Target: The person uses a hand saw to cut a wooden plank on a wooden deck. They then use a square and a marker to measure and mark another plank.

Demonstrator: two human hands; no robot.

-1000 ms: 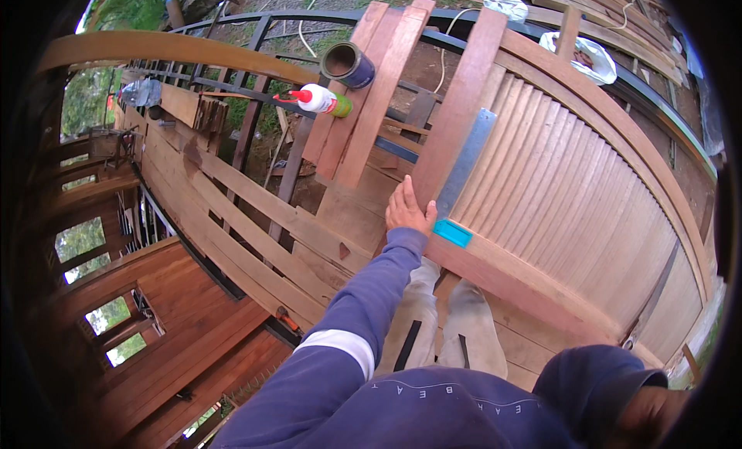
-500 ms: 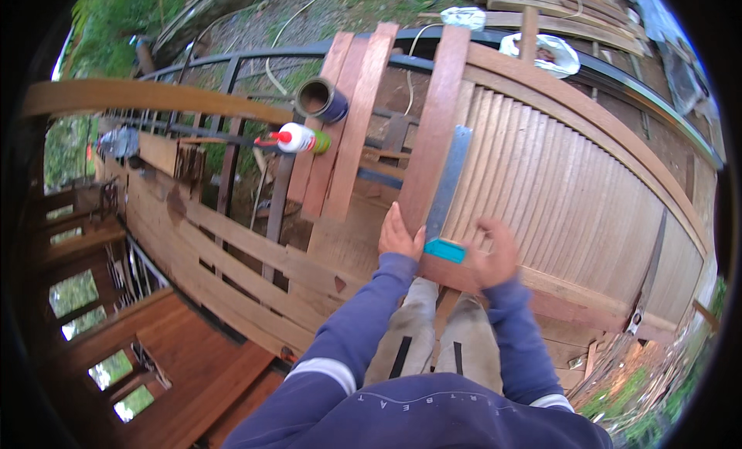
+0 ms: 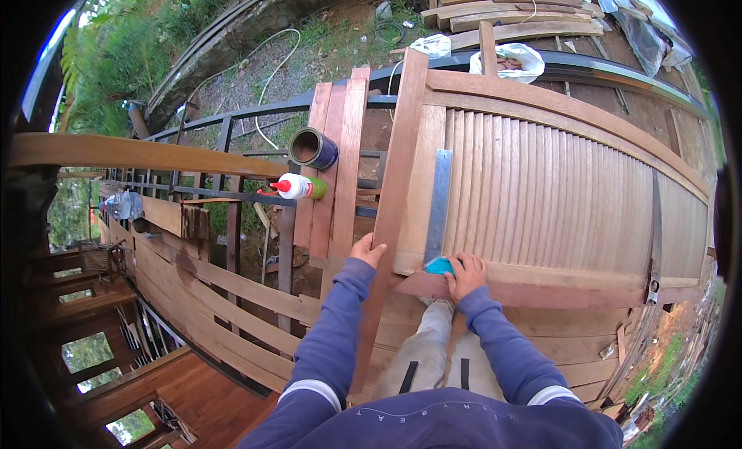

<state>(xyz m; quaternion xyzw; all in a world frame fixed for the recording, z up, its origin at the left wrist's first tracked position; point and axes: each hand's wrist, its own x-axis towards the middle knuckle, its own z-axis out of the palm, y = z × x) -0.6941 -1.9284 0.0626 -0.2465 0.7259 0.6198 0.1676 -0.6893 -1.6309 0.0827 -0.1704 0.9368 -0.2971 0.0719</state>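
A long reddish wooden board point(image 3: 396, 159) runs along the left side of a slatted wooden shutter panel point(image 3: 533, 194), its near end reaching down beside my legs. My left hand point(image 3: 366, 253) is closed on the board's left edge, thumb on its top face. A try square lies on the panel's left stile, its metal blade point(image 3: 439, 202) pointing away from me. My right hand point(image 3: 468, 274) is closed around the square's teal handle point(image 3: 439, 266), partly covering it, at the panel's near edge beside the angled end of a reddish rail point(image 3: 440, 285).
Left of the board, several loose strips point(image 3: 348, 163) carry an open can point(image 3: 313, 148) and a white glue bottle point(image 3: 297, 186) with a red nozzle. A metal tool point(image 3: 655, 240) lies across the panel's right part. Behind are a white bag point(image 3: 514, 63) and stacked planks point(image 3: 510, 12).
The long board has slid toward me, its near end now well past the panel's near edge. My right hand, raised and blurred before, is now on the square's handle. The view has shifted.
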